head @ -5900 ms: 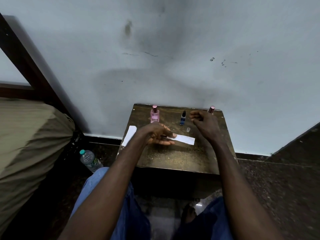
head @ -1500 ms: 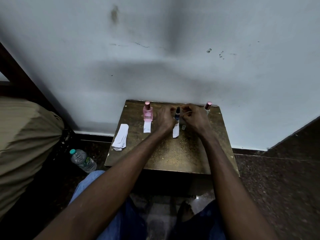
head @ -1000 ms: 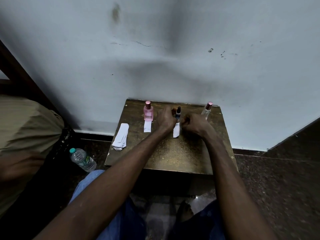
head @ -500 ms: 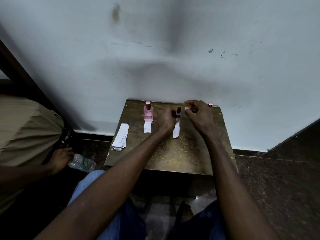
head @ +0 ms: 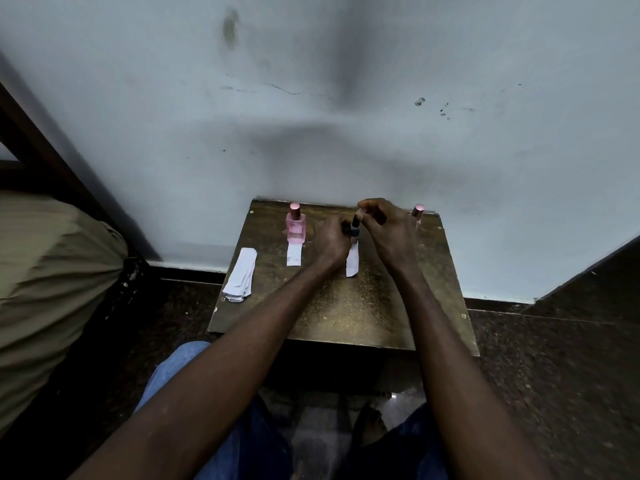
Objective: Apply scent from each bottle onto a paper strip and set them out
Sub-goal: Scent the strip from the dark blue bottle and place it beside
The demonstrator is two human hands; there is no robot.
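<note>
On a small brown table (head: pixel 346 306) a pink bottle (head: pixel 296 226) stands at the back left with a white paper strip (head: pixel 294 255) lying in front of it. My left hand (head: pixel 330 239) grips a small dark blue bottle (head: pixel 355 228) at the back middle. Just above that bottle's top, my right hand (head: pixel 388 230) pinches a small clear cap (head: pixel 361 211). A second paper strip (head: pixel 352 261) lies in front of the blue bottle. Behind my right hand, a third bottle with a pink cap (head: pixel 417 213) is partly hidden.
A stack of spare paper strips (head: pixel 241 278) lies at the table's left edge. The table stands against a pale wall (head: pixel 346 116). An olive-covered bed (head: pixel 45 271) fills the left side. Dark floor (head: pixel 554 375) lies to the right. My knees in blue jeans are below the table.
My right hand picked up the clear cap from the table and brought it over the blue bottle's top. Another person's hand took away the water bottle from the floor at left.
</note>
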